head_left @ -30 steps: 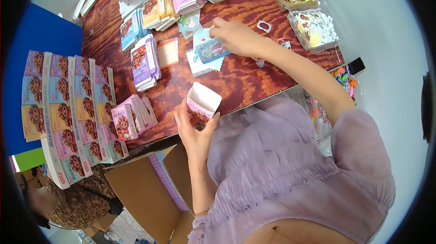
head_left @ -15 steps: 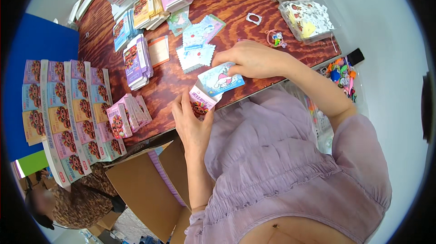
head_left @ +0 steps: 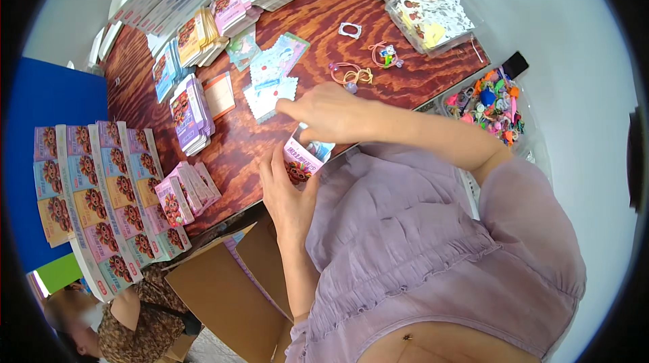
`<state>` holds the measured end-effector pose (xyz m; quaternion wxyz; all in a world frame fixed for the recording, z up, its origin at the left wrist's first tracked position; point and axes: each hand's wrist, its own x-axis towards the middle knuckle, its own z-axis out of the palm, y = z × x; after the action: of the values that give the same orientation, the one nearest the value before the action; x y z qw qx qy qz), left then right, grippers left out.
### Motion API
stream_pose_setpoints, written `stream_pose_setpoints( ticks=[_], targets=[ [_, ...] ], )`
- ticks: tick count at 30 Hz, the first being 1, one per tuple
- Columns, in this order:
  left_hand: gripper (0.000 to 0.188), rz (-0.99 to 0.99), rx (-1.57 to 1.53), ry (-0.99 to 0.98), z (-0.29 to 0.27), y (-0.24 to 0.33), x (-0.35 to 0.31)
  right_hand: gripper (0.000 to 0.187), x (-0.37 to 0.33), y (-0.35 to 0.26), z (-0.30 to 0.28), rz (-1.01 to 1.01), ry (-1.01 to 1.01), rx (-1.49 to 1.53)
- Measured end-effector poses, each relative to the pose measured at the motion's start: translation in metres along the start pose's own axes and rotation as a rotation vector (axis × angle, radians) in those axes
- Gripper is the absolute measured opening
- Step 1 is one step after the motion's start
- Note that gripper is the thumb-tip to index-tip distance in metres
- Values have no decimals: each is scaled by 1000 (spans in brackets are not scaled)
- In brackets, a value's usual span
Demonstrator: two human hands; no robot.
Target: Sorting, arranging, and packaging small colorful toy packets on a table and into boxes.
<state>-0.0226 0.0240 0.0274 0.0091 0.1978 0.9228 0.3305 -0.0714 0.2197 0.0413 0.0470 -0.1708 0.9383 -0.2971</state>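
Note:
My left hand (head_left: 289,194) is closed around a small pink printed box (head_left: 301,163), which stands open at the top near the table's front edge. A blue printed card (head_left: 323,149) sits mostly inside that box, its upper part sticking out. Over the opening, my right hand (head_left: 331,114) has its thumb and fingers at the card's top edge, and the hand hides part of it. Just beyond my right fingers lie pale blue scallop-edged packets (head_left: 270,98).
Stacks of purple boxes (head_left: 191,116) and other coloured boxes stand to the left. Pink boxes (head_left: 188,194) lie near the front edge. Two hair ties (head_left: 351,77), a tray of paper pieces (head_left: 433,18) and a bin of colourful trinkets (head_left: 490,103) are rightward. A cardboard carton (head_left: 223,295) stands below; another person (head_left: 145,322) is at lower left.
My right hand has moved left and down, and the blue card has gone deeper into the pink box. The view has shifted, showing more hair ties and trinkets.

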Motion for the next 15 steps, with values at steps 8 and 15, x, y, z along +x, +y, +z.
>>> stream_pose_setpoints(
  ticks=[8, 15],
  targets=[
    [73, -16, -64, 16, 6, -7, 1, 43, -21, -3, 16, -6, 211, 3],
    [69, -260, -592, 83, 9, -29, -6, 25, -80, 82, -34, 437, 570, -149]
  ],
)
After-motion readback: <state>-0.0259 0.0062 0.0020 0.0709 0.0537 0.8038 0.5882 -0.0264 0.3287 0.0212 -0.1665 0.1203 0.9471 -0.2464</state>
